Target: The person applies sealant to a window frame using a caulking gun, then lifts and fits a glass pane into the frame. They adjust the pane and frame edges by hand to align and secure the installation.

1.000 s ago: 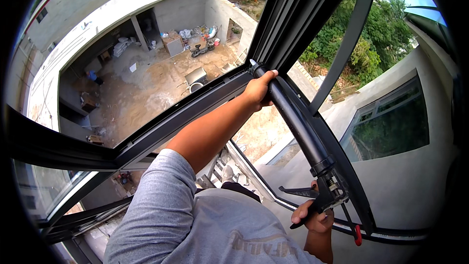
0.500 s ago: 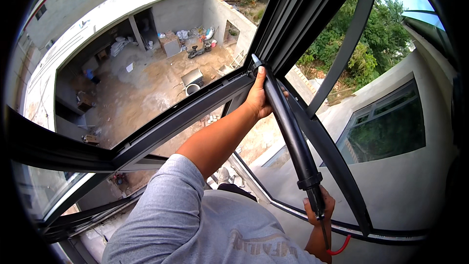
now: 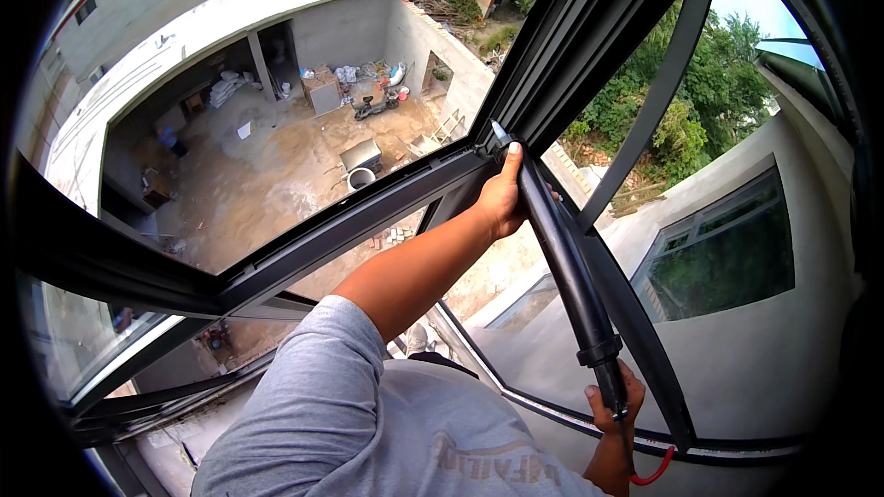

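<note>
A long black caulking gun (image 3: 566, 258) slants across the picture, its pale nozzle (image 3: 499, 132) pointing up and away from me. My left hand (image 3: 502, 198) is closed around the front of the barrel, with the thumb lying on top near the nozzle. At the rear end, my right hand (image 3: 615, 398) wraps around the handle, partly hidden by the gun. A thin rod with a red hooked end (image 3: 656, 469) sticks out behind. The nozzle tip is at the inner corner of the dark window frame (image 3: 368, 212); I cannot tell whether it touches.
A curved dark frame bar (image 3: 635, 331) runs close along the gun's right side. Beyond the frame, a drop leads to a courtyard (image 3: 267, 184) with a wheelbarrow (image 3: 360, 155) and piled materials. To the right is a grey wall with a dark window (image 3: 723, 248).
The gun and both hands sit slightly further right and lower in the picture. The whole scene has shifted a little too. Both hands keep their grip.
</note>
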Motion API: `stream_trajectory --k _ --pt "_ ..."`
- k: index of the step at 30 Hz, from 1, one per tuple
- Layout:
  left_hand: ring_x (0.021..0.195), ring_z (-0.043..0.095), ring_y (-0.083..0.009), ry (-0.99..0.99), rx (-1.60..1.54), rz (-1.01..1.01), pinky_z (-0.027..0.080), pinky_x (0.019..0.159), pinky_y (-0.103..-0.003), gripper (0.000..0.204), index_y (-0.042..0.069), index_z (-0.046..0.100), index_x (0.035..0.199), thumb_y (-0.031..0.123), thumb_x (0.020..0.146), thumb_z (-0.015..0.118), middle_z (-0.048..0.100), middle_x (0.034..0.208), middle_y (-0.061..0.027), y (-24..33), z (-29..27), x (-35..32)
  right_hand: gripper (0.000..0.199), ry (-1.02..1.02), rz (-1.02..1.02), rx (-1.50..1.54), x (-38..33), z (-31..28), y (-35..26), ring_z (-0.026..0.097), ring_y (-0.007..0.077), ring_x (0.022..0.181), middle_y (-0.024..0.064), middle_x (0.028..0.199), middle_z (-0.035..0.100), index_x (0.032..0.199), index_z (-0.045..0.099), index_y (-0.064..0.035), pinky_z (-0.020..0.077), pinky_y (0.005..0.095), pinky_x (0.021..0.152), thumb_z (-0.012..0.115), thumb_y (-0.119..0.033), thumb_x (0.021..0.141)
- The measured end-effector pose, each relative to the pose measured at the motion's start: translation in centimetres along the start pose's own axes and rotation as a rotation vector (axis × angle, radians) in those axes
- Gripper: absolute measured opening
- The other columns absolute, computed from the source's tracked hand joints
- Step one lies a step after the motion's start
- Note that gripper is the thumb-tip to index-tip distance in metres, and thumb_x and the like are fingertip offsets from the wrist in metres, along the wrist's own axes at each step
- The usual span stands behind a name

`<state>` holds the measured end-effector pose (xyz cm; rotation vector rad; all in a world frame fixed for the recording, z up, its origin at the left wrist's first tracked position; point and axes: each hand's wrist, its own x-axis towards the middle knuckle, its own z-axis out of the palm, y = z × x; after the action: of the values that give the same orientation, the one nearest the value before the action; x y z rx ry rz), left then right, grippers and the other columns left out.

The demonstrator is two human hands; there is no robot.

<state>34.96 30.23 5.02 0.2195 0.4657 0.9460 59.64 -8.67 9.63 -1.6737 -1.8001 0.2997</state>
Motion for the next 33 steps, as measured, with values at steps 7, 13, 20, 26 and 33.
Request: stream_trajectory --k 7,13,20,26,33 --pt "0.101 0.079 -0.0286 -0.051 0.281 -0.085 0.063 0.098 -0.047 0.078 0.005 0.069 0.13 0.078 0.103 0.059 0.079 0.111 -0.014 -2.6 1.9 -9.9 0.058 0.249 0.063 0.252 -3.0 -12.3 -2.3 0.064 0.0093 0.067 0.0028 0.081 0.071 0.127 0.066 0.0069 0.0503 0.0249 0.063 0.086 -0.015 0.077" --pt "0.091 0.077 -0.0356 -0.05 0.466 -0.671 0.063 0.082 -0.048 0.105 -0.001 0.071 0.127 0.096 0.096 0.042 0.078 0.104 -0.0198 -9.9 -3.4 -13.6 0.059 0.074 0.437 0.33 -4.4 -19.1 -8.5 0.066 0.0085 0.077 0.003 0.087 0.074 0.115 0.07 0.0039 0.0545 0.0279 0.074 0.101 -0.034 0.081" --pt "0.086 0.076 -0.034 -0.012 0.835 -0.667 0.064 0.074 -0.049 0.053 0.007 0.065 0.115 0.059 0.11 0.059 0.076 0.109 -0.0209 -7.1 -15.2 -14.2 0.053 -0.22 0.863 0.092 -4.6 -10.5 0.6 0.067 0.0208 0.077 0.0075 0.083 0.072 0.112 0.075 -0.0025 0.0548 0.0373 0.074 0.093 -0.047 0.089" --pt "0.083 0.075 -0.0329 0.362 0.84 -0.56 0.063 0.072 -0.048 0.044 0.007 0.065 0.111 0.051 0.11 0.059 0.075 0.103 -0.0166 1.1 -27.6 -20.1 0.042 -0.06 1.329 0.282 -14.9 -9.4 12.1 0.048 0.0117 0.049 0.0028 0.065 0.056 0.097 0.073 -0.006 0.0328 0.0314 0.046 0.093 -0.042 0.089" --pt "0.111 0.072 -0.0339 0.445 0.732 -0.686 0.055 0.104 -0.045 0.035 0.002 0.069 0.117 0.036 0.113 0.062 0.074 0.112 -0.0178 4.6 -40.5 -24.1 0.033 0.046 1.577 0.17 -22.1 -16.9 21.3 0.052 0.0157 0.046 0.0049 0.065 0.061 0.096 0.071 -0.0042 0.0358 0.0352 0.046 0.09 -0.026 0.082"
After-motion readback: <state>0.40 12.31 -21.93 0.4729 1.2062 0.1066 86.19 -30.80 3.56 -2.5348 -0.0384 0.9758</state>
